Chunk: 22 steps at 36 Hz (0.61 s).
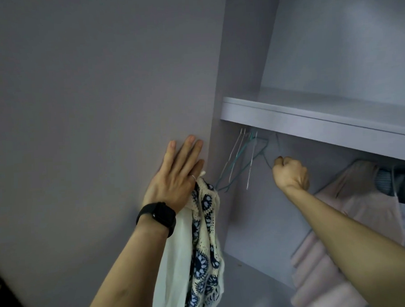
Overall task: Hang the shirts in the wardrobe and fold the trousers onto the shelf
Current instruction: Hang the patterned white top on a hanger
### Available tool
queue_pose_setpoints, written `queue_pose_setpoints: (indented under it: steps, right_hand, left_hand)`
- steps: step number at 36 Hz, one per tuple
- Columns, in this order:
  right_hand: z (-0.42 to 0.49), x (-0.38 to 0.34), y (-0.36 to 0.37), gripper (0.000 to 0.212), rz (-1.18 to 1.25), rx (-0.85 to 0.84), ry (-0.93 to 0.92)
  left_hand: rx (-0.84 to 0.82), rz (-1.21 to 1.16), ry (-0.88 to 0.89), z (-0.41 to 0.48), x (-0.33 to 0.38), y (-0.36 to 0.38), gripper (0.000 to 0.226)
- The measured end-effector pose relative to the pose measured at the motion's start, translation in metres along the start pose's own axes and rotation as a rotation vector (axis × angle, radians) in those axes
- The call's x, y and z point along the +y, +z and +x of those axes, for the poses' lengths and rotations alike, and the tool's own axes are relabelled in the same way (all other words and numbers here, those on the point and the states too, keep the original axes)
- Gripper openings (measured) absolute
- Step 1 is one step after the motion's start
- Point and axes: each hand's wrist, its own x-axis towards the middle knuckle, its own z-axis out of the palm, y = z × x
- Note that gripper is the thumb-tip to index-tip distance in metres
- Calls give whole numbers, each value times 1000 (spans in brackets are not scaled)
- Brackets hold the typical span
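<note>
My left hand [174, 175] lies with straight fingers flat against the wardrobe's side panel [101, 99]. A cream shirt with a dark blue crochet pattern [202, 241] hangs from the thumb side of that hand; the thumb is hidden. My right hand [289, 172] reaches under the shelf, fingers curled in a fist round the wire of a green hanger [266, 161]. Several empty wire hangers [241, 156] hang at the left end of the compartment, between my two hands.
A pale shelf [311, 123] runs above the hanging space. A pink garment [361, 192] and darker clothes [397, 184] hang at the right. Folded pink items [318, 276] are stacked below my right forearm.
</note>
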Motion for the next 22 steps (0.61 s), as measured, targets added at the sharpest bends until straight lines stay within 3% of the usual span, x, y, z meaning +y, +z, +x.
queue_pose_setpoints:
  steps: [8,13,18,22]
  right_hand:
    - [-54,47,-13,35,82,17,31]
    - [-105,94,-35,42,145,-38,83]
    - [-146,138,-78,47,256,-178,73]
    - [-169,158,-118,52,375,-248,39]
  left_hand:
    - [-151,-6,7,-1,-3,-5,58]
    - [-275,-127,15,0,-3,-18,51]
    - [-315,-502,-49,-9,11,-43,48]
    - [-514,-832,-22,-38,47,-74,51]
